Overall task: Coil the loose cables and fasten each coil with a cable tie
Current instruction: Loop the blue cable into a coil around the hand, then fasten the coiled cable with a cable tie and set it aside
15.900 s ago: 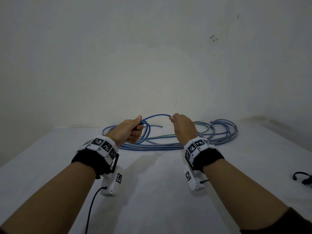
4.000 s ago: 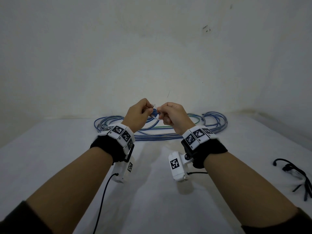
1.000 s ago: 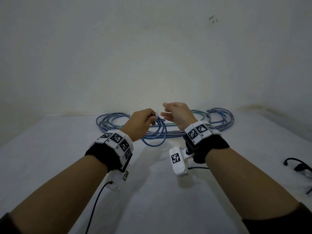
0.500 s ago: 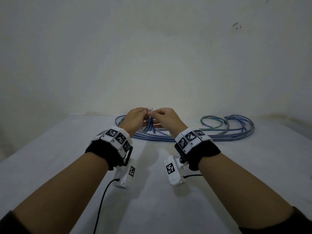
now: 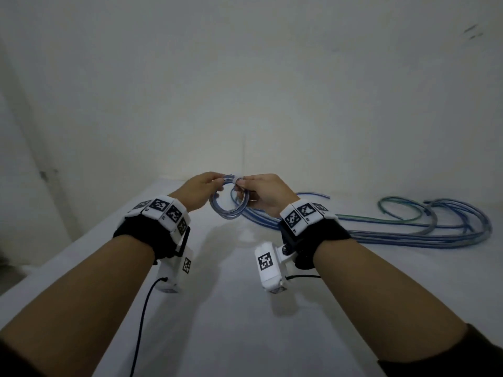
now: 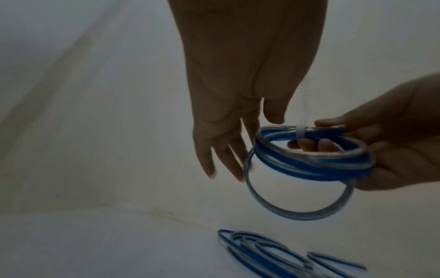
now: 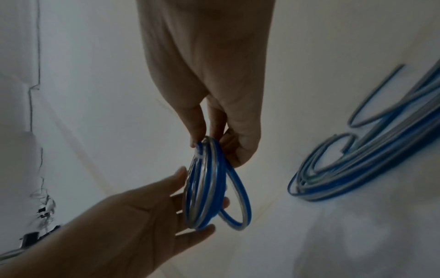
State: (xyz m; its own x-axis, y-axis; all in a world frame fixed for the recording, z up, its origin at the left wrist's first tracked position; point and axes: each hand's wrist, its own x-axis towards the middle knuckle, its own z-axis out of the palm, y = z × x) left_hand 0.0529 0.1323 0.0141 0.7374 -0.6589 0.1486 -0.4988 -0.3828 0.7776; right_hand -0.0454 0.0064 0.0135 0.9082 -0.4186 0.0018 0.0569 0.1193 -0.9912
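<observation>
Both hands are raised above the white table point(image 5: 245, 308), meeting over its far side. The right hand point(image 5: 268, 191) holds a small coil of blue and grey cable point(image 5: 229, 206); thumb and fingers are curled around the top of the coil and pinch it just beside a white cable tie point(image 6: 300, 132) that wraps the bundled turns. The coil hangs clear of the table, roughly upright, with one turn sagging loose below the rest. The left hand point(image 5: 197, 193) is relaxed, fingers nearly straight and slightly spread; its fingertips point(image 7: 182, 173) touch the coil's left side without gripping. From the left wrist view the tie's thin tail point(image 6: 305, 105) runs upward, blurred. Well to the right, the remaining loose cables point(image 5: 408, 229), blue, grey and some green, lie in long flat loops along the table near the wall point(image 5: 245, 77). Black bands with white marker blocks point(image 5: 160, 210) sit on both wrists.
</observation>
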